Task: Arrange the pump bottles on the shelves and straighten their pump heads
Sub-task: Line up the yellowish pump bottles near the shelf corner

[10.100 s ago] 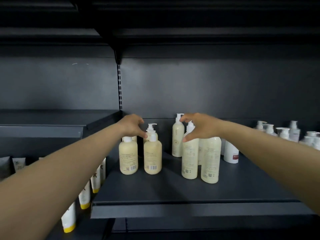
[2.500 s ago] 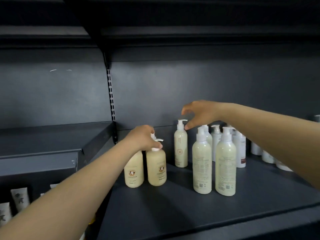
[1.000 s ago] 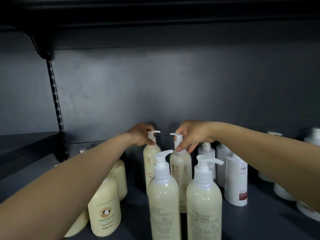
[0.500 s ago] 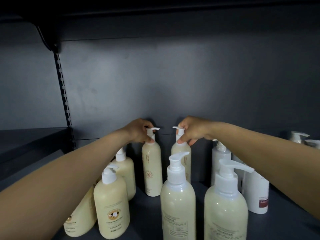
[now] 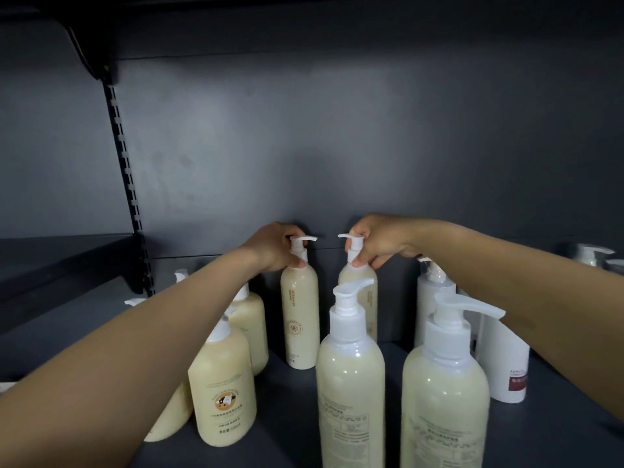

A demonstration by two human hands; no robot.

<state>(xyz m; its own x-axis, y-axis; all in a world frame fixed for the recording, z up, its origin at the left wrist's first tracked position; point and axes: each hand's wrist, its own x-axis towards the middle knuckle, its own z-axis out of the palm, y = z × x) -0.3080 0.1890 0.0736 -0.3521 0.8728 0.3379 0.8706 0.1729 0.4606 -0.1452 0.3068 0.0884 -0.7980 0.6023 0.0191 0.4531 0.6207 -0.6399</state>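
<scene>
Two slim cream pump bottles stand at the back of the dark shelf (image 5: 283, 430). My left hand (image 5: 275, 246) grips the white pump head of the left slim bottle (image 5: 300, 315); its nozzle points right. My right hand (image 5: 378, 243) grips the pump head of the right slim bottle (image 5: 366, 282), whose nozzle points left. Two tall cream bottles (image 5: 351, 383) (image 5: 445, 400) stand in front, nozzles pointing right. Squat cream bottles (image 5: 223, 383) (image 5: 251, 325) sit at the left, partly hidden by my left arm.
White bottles (image 5: 506, 363) (image 5: 430, 298) stand to the right under my right arm, and more pump heads (image 5: 591, 255) show at the far right. A slotted upright (image 5: 125, 170) divides this bay from a lower shelf (image 5: 60, 255) at the left.
Since half a second ago the view has closed in and both hands keep their hold on the two rear pump heads. Earlier, my hands came from the front bottles to these rear ones.
</scene>
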